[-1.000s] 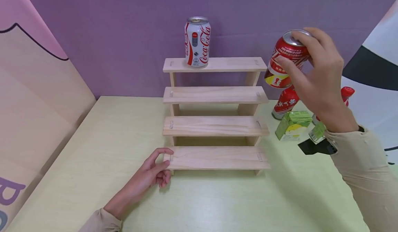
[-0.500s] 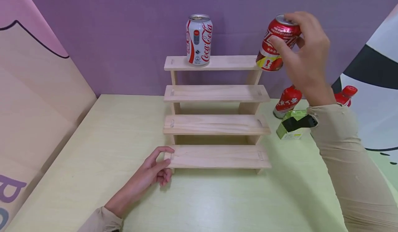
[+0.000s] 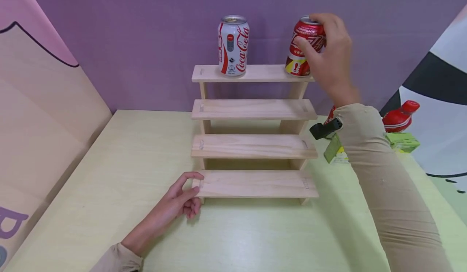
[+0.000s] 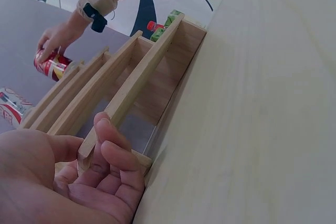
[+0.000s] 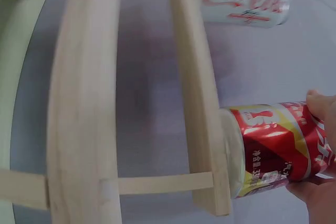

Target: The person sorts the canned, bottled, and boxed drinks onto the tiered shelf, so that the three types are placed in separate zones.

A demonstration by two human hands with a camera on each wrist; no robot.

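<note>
At the right end of the top step, my right hand [image 3: 333, 55] grips a red soda can [image 3: 300, 57] from above, thumb in front and fingers over its rim. The can stands nearly upright, its base right at the board in the right wrist view. Farther left on that step stands a white Coca-Cola can [image 3: 233, 47]. My left hand [image 3: 178, 199] pinches the left end of the lowest step of the wooden four-tier rack [image 3: 255, 185]; in the left wrist view its thumb and fingers [image 4: 118, 156] close around the board's end.
Right of the rack, a green juice box [image 3: 335, 152] and a red bottle are partly hidden behind my right forearm. Another red-capped bottle [image 3: 399, 116] and a green carton [image 3: 403, 141] stand farther right. A purple backdrop [image 3: 153, 53] rises behind the rack.
My right hand has carried the red can left and up, from beside the rack to the top step's right end, and the can has straightened. The left hand has stayed put.
</note>
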